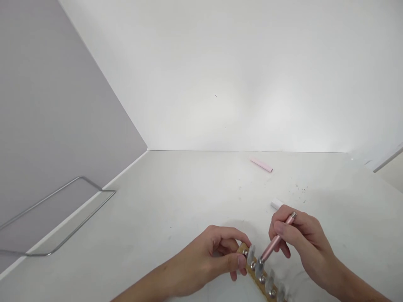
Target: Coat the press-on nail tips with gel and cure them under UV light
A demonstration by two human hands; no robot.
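Observation:
My left hand pinches the upper end of a narrow gold-brown strip between thumb and fingers. Along the strip sit several shiny silver round knobs and grey oval pieces, a little like tuning pegs; its lower end runs out of the picture. In my right hand is a slim pink pen-shaped tool with a metal end, gripped like a pencil and slanting down to the left. Its lower tip meets one grey oval piece; whether it presses on it I cannot tell.
A pale pink cap-like tube lies near the back wall. A small white block is just behind my right hand. Dark crumbs are scattered on the white table. A bent metal wire frame stands at the left.

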